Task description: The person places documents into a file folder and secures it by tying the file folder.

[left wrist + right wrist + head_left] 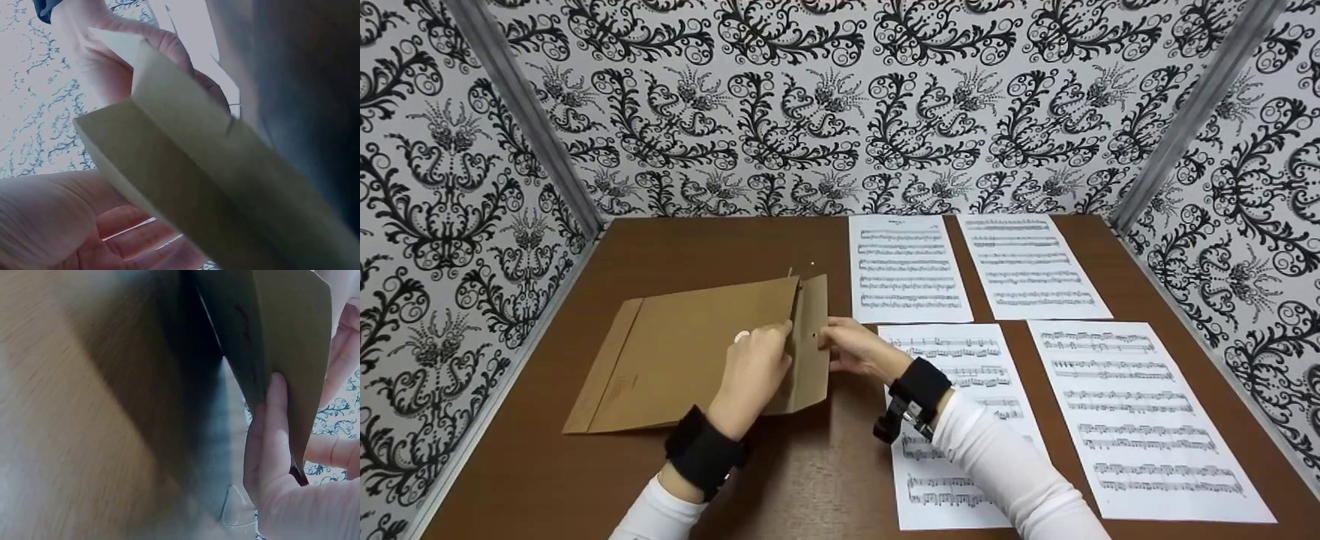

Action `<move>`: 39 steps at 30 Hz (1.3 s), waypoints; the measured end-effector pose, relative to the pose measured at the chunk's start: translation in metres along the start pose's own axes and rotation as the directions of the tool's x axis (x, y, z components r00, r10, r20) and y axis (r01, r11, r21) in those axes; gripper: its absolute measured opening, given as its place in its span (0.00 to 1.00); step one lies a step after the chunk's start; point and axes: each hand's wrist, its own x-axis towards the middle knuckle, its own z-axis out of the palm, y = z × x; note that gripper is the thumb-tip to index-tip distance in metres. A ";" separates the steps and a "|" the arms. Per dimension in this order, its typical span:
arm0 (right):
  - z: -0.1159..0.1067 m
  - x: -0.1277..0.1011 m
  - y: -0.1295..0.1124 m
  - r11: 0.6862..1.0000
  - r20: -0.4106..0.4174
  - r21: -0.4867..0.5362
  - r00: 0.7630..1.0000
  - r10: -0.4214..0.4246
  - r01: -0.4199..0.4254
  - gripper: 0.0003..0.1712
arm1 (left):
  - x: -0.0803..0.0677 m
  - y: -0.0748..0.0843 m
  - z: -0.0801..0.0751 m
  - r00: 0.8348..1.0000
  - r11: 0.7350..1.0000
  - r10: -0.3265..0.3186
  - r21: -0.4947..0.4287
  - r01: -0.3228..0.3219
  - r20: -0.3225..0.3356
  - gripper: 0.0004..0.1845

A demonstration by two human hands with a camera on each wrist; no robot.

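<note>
A brown paper envelope lies at a slant on the left half of the table, its mouth end raised and its flap folded up on the right. My left hand, with a ring on one finger, grips the edge of the envelope's mouth. My right hand holds the flap, thumb on one side and fingers on the other. In the left wrist view the opening gapes, and the inner face of the flap shows. The right wrist view has the fingers lying along the flap's outer side.
Several sheets of printed music lie in two rows on the right: a back left sheet, a back right one, a front left one under my right forearm and a front right one. Patterned walls enclose the brown table.
</note>
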 end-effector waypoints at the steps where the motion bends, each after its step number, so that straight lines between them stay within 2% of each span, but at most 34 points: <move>1: -0.001 0.001 0.002 1.000 -0.001 -0.002 1.000 0.003 -0.003 0.18 | 0.000 -0.001 0.003 1.000 1.000 -0.003 -0.002 0.003 0.007 0.20; 5: -0.003 0.005 0.006 1.000 -0.009 -0.016 1.000 0.008 -0.008 0.36 | 0.001 -0.006 0.014 1.000 1.000 -0.002 -0.021 0.002 0.001 0.19; 8: -0.004 0.006 0.009 0.999 -0.015 -0.032 1.000 0.006 -0.007 0.41 | 0.001 -0.010 0.022 1.000 1.000 0.006 -0.024 -0.007 -0.008 0.19; 11: -0.005 0.007 0.010 0.997 -0.042 -0.072 0.999 0.007 -0.010 0.40 | 0.001 -0.014 0.029 1.000 1.000 0.021 -0.020 -0.021 -0.013 0.17; 17: -0.005 0.008 0.013 0.985 -0.084 -0.170 0.996 0.008 -0.022 0.39 | 0.002 -0.018 0.041 0.998 0.999 0.043 -0.010 -0.044 -0.034 0.06; 20: -0.005 0.009 0.014 0.982 -0.087 -0.190 0.996 0.004 -0.020 0.40 | 0.003 -0.019 0.044 0.999 0.999 0.041 -0.014 -0.041 -0.029 0.06; 24: -0.006 0.011 0.017 0.982 -0.082 -0.188 0.997 -0.005 -0.010 0.33 | 0.003 -0.019 0.047 0.999 0.999 0.037 -0.023 -0.037 -0.020 0.07; 28: -0.006 0.012 0.019 0.978 -0.098 -0.210 0.995 -0.015 -0.006 0.29 | 0.001 -0.020 0.050 0.997 0.998 0.063 -0.002 -0.063 -0.045 0.06; 31: -0.006 0.012 0.019 0.976 -0.111 -0.217 0.994 -0.011 -0.013 0.29 | 0.000 -0.020 0.051 0.996 0.997 0.076 0.012 -0.076 -0.050 0.06; 39: -0.007 0.007 0.018 0.988 -0.104 -0.152 0.995 0.007 -0.023 0.34 | 0.002 -0.021 0.056 0.998 0.998 0.065 0.014 -0.065 0.008 0.06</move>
